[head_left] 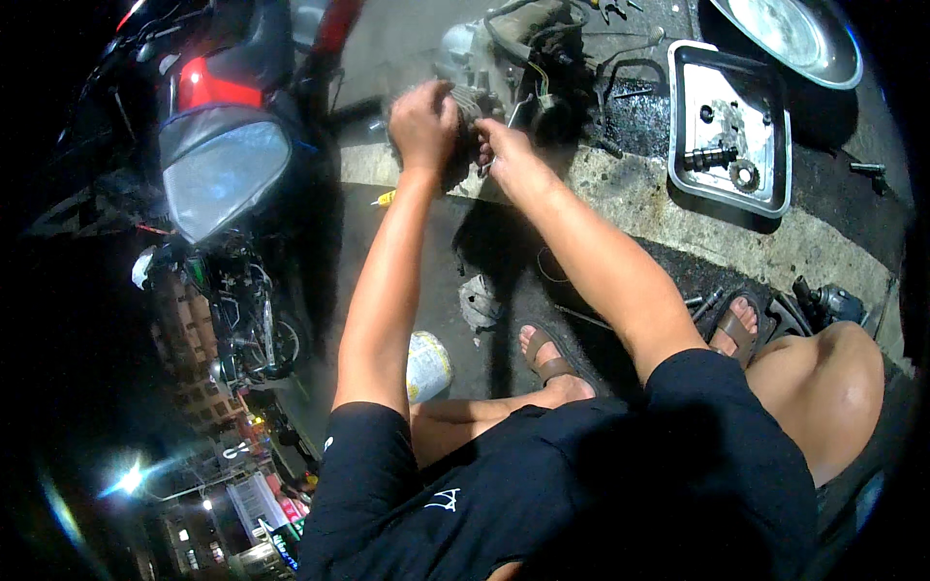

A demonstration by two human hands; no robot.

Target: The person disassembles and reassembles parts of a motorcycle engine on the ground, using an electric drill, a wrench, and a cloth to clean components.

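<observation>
A greasy motorcycle engine (557,68) lies on the ground at the far side, with hoses and cables over it. My left hand (422,126) is closed over the finned part (469,100) at its near left end; that hand's back hides most of what the fingers grip. Just right of it, my right hand (506,150) is closed round a slim, shiny metal tool (519,112), which sticks out above and below the fist. Its working end is not clear, so I cannot tell its exact kind. Below my left hand, a small yellow-handled tool (387,198) lies on the ground.
Right of the engine, a metal tray (675,116) holds a camshaft (710,158) and a gear (744,175). Beyond it stands a round metal basin (852,68). A motorcycle (223,160) stands at left. A white tub (427,366) and a crumpled rag (479,302) are near my feet.
</observation>
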